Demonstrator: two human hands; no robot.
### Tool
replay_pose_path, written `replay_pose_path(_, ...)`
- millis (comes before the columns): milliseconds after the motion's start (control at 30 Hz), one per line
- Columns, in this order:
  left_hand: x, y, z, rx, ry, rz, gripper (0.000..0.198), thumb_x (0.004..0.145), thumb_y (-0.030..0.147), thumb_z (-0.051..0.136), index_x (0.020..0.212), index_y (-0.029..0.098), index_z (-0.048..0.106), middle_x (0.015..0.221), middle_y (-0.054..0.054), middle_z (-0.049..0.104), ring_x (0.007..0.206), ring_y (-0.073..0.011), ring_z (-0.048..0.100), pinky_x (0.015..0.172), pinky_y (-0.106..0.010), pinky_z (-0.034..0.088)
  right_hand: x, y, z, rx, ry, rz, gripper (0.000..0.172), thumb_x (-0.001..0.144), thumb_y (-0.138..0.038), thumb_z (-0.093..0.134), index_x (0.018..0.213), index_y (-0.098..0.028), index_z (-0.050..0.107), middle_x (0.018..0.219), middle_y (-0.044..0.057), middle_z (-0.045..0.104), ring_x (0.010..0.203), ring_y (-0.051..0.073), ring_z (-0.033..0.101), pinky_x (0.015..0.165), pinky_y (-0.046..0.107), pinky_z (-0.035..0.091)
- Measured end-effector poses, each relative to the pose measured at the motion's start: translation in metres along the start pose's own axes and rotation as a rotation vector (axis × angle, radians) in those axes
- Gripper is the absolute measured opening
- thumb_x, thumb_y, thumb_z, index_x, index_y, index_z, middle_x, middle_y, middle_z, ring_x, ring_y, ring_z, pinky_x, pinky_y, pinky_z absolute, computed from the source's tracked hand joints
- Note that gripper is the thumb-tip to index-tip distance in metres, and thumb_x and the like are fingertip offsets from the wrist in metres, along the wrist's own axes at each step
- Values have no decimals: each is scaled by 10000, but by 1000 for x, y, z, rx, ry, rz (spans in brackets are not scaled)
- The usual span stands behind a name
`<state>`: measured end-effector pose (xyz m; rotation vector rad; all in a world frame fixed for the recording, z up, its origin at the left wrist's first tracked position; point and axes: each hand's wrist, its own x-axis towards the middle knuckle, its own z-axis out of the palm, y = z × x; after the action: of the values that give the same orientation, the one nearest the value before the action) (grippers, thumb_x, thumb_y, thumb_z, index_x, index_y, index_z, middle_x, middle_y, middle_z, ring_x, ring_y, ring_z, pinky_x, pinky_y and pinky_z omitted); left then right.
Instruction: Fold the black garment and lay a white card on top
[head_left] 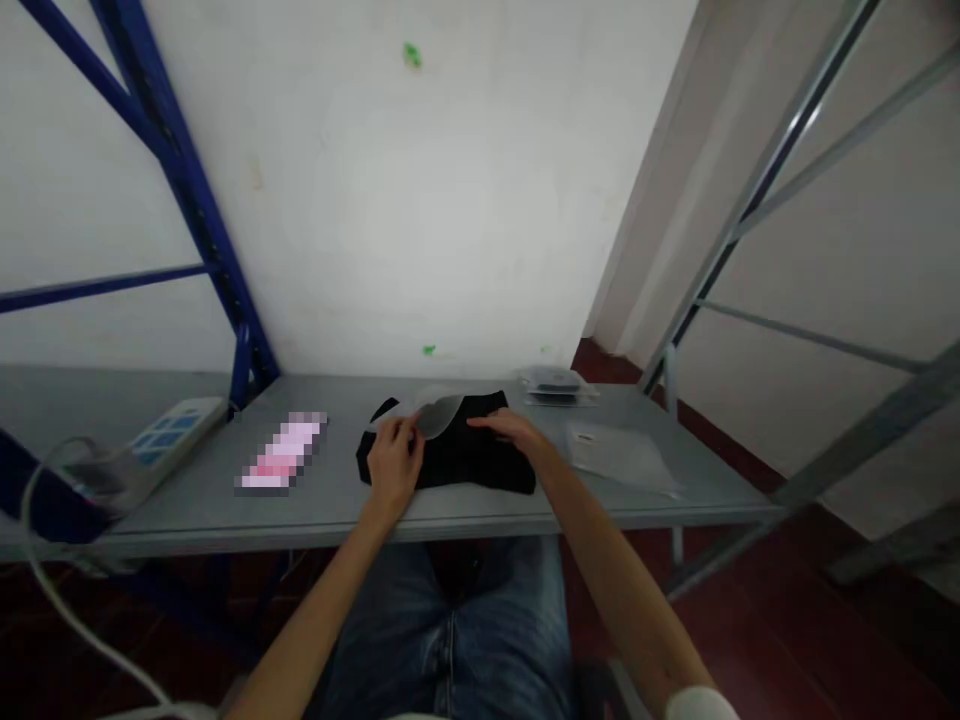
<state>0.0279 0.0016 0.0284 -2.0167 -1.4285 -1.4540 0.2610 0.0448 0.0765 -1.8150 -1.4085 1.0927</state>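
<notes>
A piece of black fabric (484, 455) lies on the grey table in front of me, its kind hard to make out. Over its left and upper part rests a translucent whitish sheet (441, 414), one edge curled up. With fingers bent, my left hand (395, 462) grips the sheet's near edge above the left side of the fabric. My right hand (510, 428) is over the fabric's right side with its fingers stretched to the left, and nothing shows in it. Whether its fingertips touch the fabric is unclear.
A blurred-out phone-like screen (285, 455) lies on the left, beyond it a white power strip (169, 440) with a cable. Right of the fabric is a clear plastic bag (619, 455); a stack of packed bags (556, 384) sits near the wall. Metal frames (720, 260) flank the table.
</notes>
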Motion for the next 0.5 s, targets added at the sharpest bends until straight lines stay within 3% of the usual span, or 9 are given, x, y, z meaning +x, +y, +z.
replay_pose_path(133,0,0,0,20,-17,8,301,1005,222,500,1233,209,696,1019,-94,668,1011,-252,649,910,-354,522,-8,3,1,29,31,4,534,746,-464,842,1186,-202,691,1245,111,692,1114,253,636,746,269,510)
replay_pose_path(200,-1,0,0,26,-30,7,301,1006,226,501,1235,207,695,1017,-92,666,1005,-252,650,899,-351,527,-12,4,1,65,25,-1,616,747,-447,851,1281,-220,644,1341,124,655,1170,270,630,767,284,540)
replay_pose_path(333,-2,0,1,-2,-43,-7,316,1004,230,508,1267,212,683,1113,-108,670,1073,-260,652,927,-357,534,-21,8,-7,231,-44,-11,510,774,-390,845,1213,-219,651,1164,102,727,994,233,692,695,288,591)
replay_pose_path(500,-2,1,0,-65,-85,-2,345,992,218,510,1300,226,664,1246,-109,677,1103,-258,664,977,-389,543,-35,15,-22,412,-37,-44,295,833,-327,787,1070,-197,669,954,69,742,810,185,695,621,272,613)
